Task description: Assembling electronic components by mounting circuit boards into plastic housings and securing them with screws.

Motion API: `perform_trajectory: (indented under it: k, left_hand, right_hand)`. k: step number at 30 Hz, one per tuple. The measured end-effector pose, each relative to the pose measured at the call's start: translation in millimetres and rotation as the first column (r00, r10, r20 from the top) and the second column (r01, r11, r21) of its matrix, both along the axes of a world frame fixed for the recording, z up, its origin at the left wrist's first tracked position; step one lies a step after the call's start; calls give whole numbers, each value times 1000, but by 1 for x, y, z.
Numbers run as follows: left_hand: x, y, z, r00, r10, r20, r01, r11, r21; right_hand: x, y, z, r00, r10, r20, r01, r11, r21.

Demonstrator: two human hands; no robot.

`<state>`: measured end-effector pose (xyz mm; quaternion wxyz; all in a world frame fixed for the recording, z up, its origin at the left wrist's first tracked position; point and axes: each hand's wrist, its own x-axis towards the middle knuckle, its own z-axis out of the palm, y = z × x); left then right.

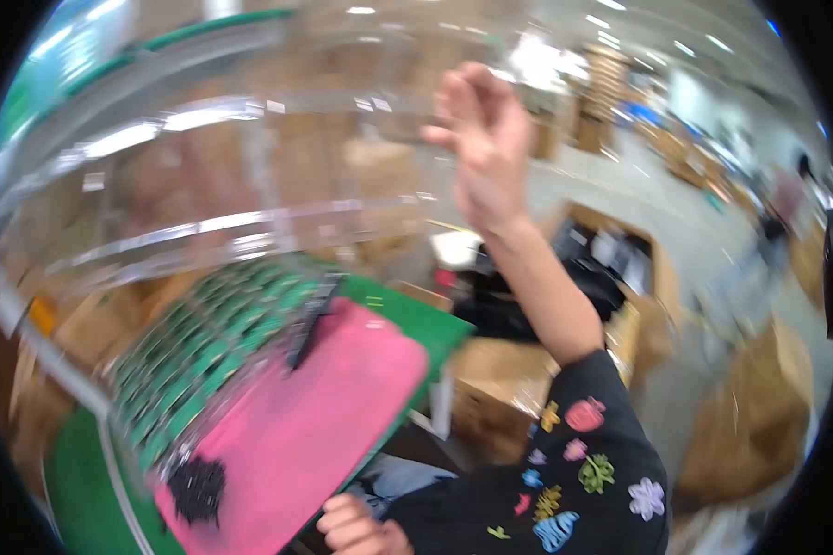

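Note:
My right hand (486, 139) is raised high at the right end of a clear plastic tray (222, 222). Motion blurs its bent fingers, and whether they touch the tray I cannot tell. My left hand (361, 529) is low at the bottom middle, fingers curled closed beside the pink mat (315, 416); anything inside them is hidden. On the worktable, green circuit boards (204, 347) lie in rows, with clear plastic along their edge. A long black tool-like piece (313, 319) lies across the boards' right end and the mat. A heap of small black parts (197, 488) rests on the mat's near left corner.
The green tabletop (440, 321) shows around the mat. A grey post (65, 375) stands at the left. Right of the table are an open carton (662, 268) with black and clear items, another carton (495, 370), and a large brown bag or box (754, 416). Someone stands far right.

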<state>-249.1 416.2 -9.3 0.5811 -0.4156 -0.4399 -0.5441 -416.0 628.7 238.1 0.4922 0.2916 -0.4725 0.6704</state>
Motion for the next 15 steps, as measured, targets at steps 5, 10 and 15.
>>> perform_trajectory:
  k: [5, 10, 15]
  left_hand:
    - [-20, 65, -61, 616, -147, 774, 672, 610, -420]
    - [-33, 101, -148, 415, 6, 910, 902, 130, -413]
    - [-42, 93, -219, 129, 114, 985, 989, 50, -136]
  right_hand:
    - [77, 125, -51, 993, -100, 59, 109, 981, -163]
    - [226, 225, -126, 752, -614, 239, 652, 639, -408]
    - [370, 254, -207, 124, -816, 564, 976, 0, -216]
